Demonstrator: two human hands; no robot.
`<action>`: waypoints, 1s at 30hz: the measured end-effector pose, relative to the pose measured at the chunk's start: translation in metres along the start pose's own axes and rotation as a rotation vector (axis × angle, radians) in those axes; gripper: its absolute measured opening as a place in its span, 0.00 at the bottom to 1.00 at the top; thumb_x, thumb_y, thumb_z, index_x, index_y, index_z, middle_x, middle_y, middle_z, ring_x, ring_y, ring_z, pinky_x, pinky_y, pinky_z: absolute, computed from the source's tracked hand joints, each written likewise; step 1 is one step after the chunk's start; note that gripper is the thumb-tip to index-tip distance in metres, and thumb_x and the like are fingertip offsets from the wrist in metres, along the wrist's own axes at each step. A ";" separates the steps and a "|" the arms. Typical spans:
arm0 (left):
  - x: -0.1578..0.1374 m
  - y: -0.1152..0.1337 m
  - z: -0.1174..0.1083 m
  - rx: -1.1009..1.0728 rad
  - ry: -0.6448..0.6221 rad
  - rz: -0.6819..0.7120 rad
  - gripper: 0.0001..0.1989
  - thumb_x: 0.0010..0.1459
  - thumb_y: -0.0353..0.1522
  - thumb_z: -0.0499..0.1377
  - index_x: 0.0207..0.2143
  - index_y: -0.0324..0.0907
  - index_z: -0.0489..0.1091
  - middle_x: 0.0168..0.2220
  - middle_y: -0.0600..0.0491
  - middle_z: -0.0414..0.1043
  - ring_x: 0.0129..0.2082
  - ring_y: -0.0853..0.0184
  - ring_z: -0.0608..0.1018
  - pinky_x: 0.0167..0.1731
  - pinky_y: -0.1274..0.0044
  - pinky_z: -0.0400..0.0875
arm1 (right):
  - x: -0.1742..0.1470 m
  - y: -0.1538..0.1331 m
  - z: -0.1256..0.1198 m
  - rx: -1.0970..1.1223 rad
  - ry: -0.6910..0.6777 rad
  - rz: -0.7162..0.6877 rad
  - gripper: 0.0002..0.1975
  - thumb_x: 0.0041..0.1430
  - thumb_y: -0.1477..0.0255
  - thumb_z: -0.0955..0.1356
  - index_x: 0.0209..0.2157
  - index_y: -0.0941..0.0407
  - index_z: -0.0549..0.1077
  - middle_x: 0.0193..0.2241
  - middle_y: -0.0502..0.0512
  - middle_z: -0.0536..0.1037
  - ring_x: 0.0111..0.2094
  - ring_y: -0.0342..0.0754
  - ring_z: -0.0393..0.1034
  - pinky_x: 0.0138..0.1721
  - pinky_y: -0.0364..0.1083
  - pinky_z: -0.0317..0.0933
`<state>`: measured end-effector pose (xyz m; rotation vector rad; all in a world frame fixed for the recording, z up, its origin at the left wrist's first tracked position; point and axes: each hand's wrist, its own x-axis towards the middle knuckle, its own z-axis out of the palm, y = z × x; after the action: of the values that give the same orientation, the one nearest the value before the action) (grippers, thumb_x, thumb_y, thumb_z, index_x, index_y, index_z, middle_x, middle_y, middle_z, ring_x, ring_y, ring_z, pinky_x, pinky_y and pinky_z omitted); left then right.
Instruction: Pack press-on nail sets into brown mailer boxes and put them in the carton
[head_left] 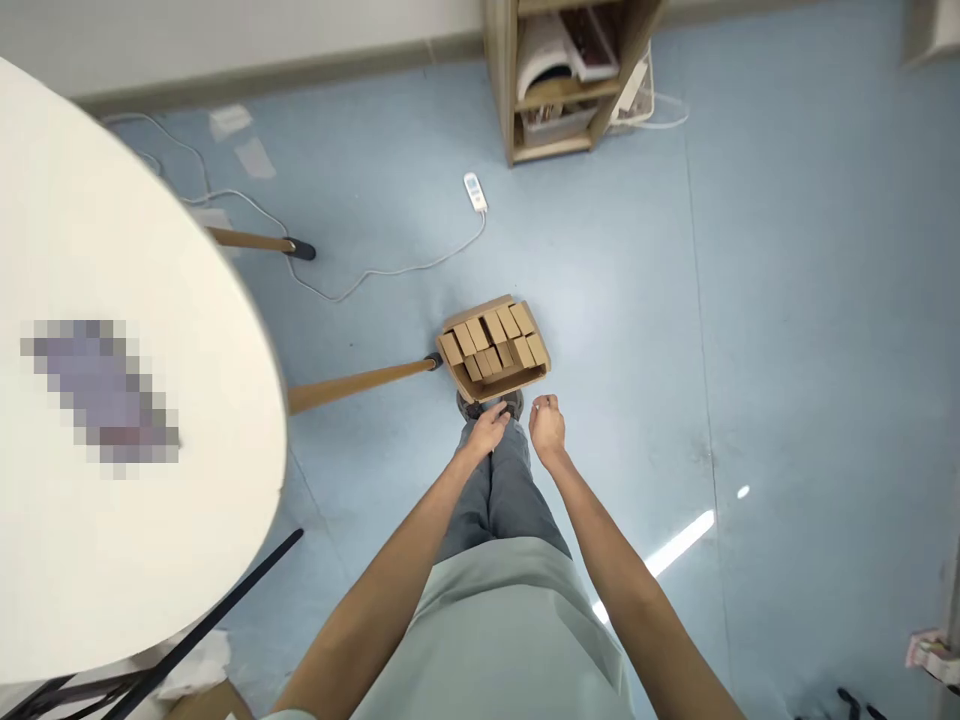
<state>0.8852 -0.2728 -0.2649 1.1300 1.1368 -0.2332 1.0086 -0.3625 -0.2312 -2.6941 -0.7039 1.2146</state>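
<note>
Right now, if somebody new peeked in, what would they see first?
Probably the open carton of small brown boxes on the floor near the middle, with the left hand and right hand just below it in the picture. Then the big white table, filling much of the left side.

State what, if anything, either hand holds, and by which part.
No held thing shows in the bare left hand or bare right hand; whether either hides something small cannot be told.
</note>
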 end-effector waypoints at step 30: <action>-0.480 0.006 -0.206 -0.606 0.420 0.521 0.29 0.60 0.56 0.64 0.55 0.49 0.79 0.62 0.45 0.77 0.59 0.50 0.81 0.62 0.58 0.74 | -0.344 -0.220 -0.047 0.523 0.396 -0.896 0.10 0.69 0.62 0.66 0.35 0.51 0.74 0.45 0.62 0.80 0.46 0.56 0.78 0.47 0.54 0.74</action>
<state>0.5451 -0.2821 0.1309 0.8982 1.1196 0.7399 0.7640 -0.3183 0.0963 -1.7501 -1.1344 0.5082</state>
